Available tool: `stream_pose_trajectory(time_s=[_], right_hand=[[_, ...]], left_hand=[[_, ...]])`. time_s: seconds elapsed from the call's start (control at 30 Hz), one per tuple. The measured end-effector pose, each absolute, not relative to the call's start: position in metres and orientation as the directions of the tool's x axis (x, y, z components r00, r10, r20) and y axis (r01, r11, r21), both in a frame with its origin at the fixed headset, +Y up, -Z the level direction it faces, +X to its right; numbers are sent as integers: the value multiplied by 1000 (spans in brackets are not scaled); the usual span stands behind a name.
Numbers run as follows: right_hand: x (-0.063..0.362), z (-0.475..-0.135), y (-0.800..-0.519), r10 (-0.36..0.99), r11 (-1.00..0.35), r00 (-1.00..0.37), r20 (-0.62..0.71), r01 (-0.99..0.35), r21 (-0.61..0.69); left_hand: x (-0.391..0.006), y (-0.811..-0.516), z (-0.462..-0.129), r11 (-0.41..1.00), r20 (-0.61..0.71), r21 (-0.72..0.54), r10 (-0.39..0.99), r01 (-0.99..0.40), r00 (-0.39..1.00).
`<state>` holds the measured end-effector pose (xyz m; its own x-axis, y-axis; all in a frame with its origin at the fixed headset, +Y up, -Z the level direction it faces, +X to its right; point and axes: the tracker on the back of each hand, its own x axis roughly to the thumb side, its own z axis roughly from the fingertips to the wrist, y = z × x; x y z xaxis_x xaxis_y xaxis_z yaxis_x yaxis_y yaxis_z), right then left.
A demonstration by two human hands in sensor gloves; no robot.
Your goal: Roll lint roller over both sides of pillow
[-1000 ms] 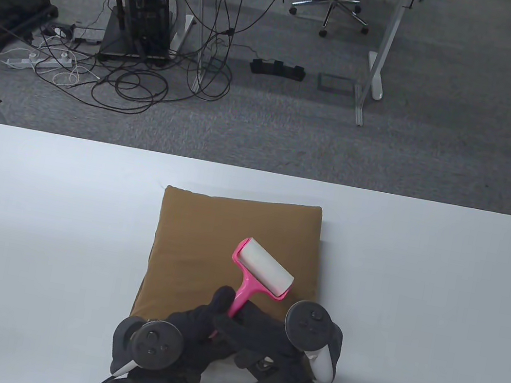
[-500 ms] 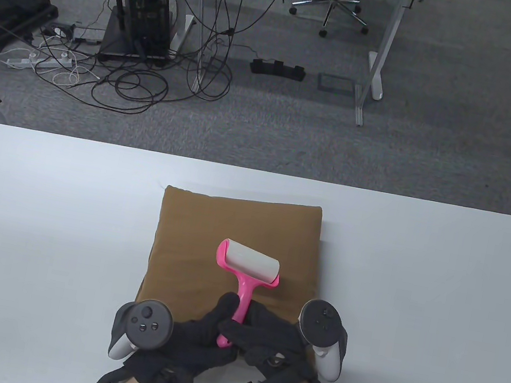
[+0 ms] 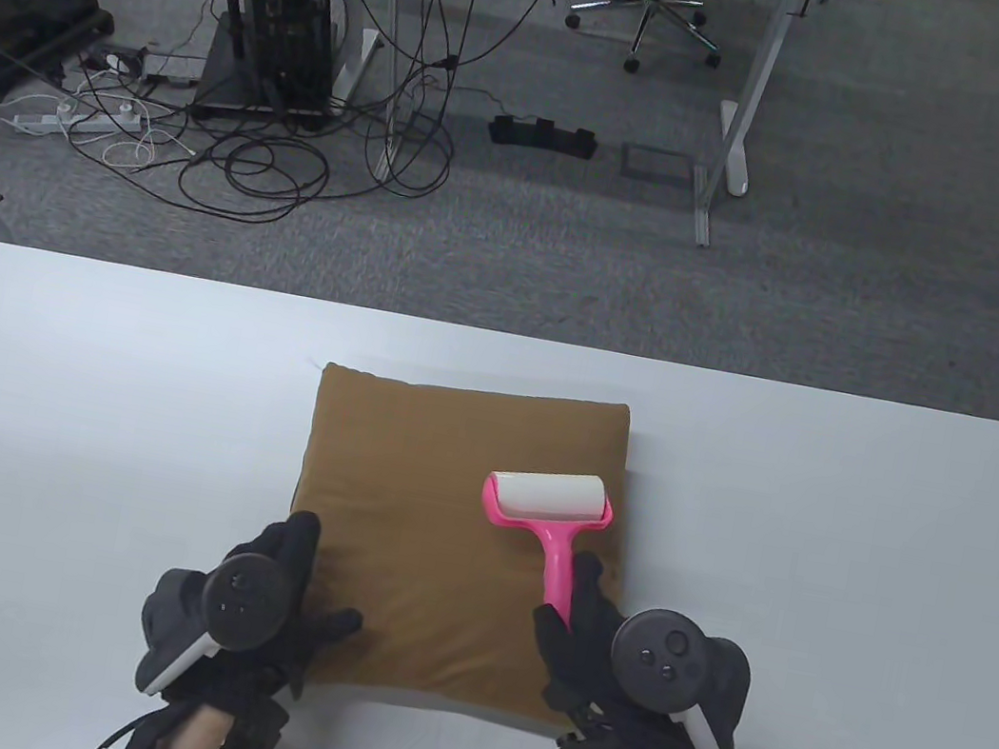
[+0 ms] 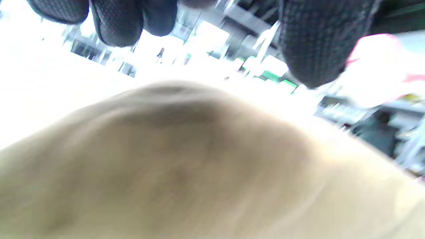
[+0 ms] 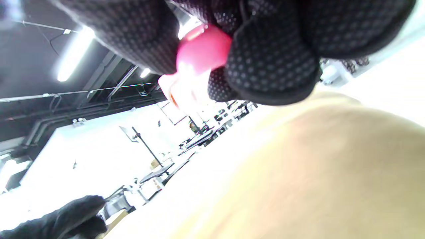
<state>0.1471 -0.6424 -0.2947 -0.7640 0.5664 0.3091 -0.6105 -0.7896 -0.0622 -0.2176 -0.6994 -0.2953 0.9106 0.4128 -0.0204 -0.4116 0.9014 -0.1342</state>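
White tabletop [image 3: 64,433] fills the lower half of my table view, with grey carpet, tangled cables [image 3: 239,155] and an office chair [image 3: 648,9] beyond its far edge. Half a second ago both my hands met on the pink handle near the pillow's near edge; now they have parted. My right hand [image 3: 596,648] alone grips the handle, fingers wrapped closed around it, and has carried the lint roller [image 3: 553,519] toward the pillow's right side. Its white sticky drum lies crosswise on the fabric. My left hand [image 3: 275,606] has slid to the pillow's near-left corner and rests there, fingers spread loose, holding nothing. The brown pillow [image 3: 445,520] lies flat at the table's centre, square, soft, with a matte woven cover. The left wrist view is blurred: tan fabric [image 4: 186,172] bulging below dark glove fingertips [image 4: 312,43]. The right wrist view shows dotted glove fingers [image 5: 269,59] closed tight around the smooth pink handle [image 5: 202,49].
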Motion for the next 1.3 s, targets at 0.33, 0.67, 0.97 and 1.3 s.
stream_pose_trajectory(time_s=[0.33, 0.67, 0.97, 1.3], right_hand=[[187, -269, -632, 455, -843, -836, 307, -515, -153], [201, -267, -634, 411, -861, -870, 271, -469, -199], [179, -295, -654, 301, -896, -937, 179, -342, -285], [160, -372, -661, 345, -916, -938, 20, -341, -212]], left_hand=[[-218, -749, -318, 847, -66, -409, 343, -339, 937], [-202, -758, -331, 878, -90, -142, 449, -458, 889], [-200, -760, -331, 893, -88, -121, 424, -433, 901], [-204, -757, -330, 900, -127, -118, 405, -419, 905]])
